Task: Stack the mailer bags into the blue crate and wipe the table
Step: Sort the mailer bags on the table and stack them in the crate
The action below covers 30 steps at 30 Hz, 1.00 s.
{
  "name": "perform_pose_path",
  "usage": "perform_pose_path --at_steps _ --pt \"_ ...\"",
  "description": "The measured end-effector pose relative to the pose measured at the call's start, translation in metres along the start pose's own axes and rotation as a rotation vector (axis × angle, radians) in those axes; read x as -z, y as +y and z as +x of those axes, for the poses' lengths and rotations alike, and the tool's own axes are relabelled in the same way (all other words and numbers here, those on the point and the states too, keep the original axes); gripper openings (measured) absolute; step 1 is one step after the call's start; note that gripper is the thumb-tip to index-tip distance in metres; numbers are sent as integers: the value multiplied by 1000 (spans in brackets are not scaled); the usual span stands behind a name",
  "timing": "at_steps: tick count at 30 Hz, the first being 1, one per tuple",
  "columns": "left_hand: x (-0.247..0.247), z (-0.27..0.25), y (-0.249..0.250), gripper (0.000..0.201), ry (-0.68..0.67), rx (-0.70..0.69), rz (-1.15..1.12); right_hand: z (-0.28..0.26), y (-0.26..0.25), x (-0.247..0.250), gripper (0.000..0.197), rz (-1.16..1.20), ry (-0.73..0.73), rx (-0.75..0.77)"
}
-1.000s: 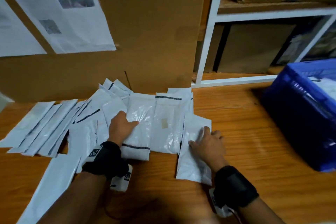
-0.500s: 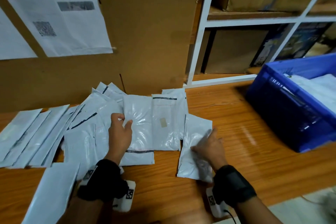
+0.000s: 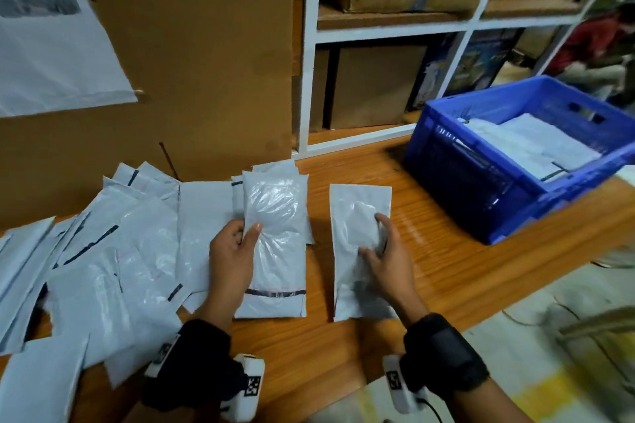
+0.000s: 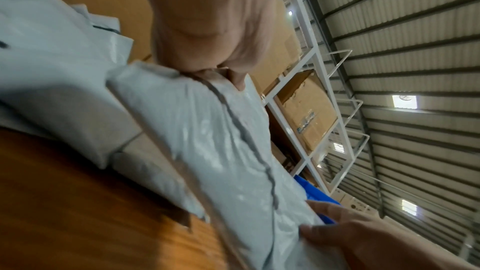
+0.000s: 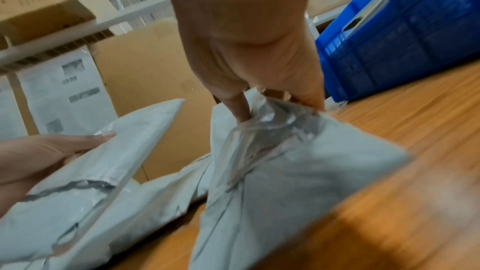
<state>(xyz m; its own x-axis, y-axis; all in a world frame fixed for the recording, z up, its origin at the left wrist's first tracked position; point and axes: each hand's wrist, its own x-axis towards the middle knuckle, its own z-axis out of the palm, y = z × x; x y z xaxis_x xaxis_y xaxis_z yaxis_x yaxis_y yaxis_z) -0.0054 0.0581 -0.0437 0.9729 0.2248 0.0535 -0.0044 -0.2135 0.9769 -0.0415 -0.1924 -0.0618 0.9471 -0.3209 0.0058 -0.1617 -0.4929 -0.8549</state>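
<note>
My left hand grips a pale grey mailer bag by its left edge, thumb on top, lifted off the heap; the same bag fills the left wrist view. My right hand pinches a second mailer bag near its middle and raises it off the wooden table; the plastic bunches under my fingers. Several more mailer bags lie spread over the table's left. The blue crate stands at the right with white bags inside.
A tall cardboard sheet with a taped paper backs the table. White shelving holds cardboard boxes behind the crate. The table's near edge runs diagonally at the lower right, with floor beyond it.
Both hands went from resting on flat bags to holding one each, lifted off the table. The head view swung right and down, showing more of the crate.
</note>
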Motion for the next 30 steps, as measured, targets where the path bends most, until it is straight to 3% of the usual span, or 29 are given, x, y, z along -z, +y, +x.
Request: perform_pose_path --at_steps 7,17,23,30 --pt "-83 -26 64 11 -139 -51 -29 -8 2 103 57 229 195 167" --pt "-250 -98 172 10 -280 -129 -137 -7 56 284 55 111 507 227" --pt "-332 -123 207 55 -345 -180 -214 10 96 361 52 147 497 246" --pt "-394 -112 240 30 -397 -336 -84 50 130 420 43 132 502 256"
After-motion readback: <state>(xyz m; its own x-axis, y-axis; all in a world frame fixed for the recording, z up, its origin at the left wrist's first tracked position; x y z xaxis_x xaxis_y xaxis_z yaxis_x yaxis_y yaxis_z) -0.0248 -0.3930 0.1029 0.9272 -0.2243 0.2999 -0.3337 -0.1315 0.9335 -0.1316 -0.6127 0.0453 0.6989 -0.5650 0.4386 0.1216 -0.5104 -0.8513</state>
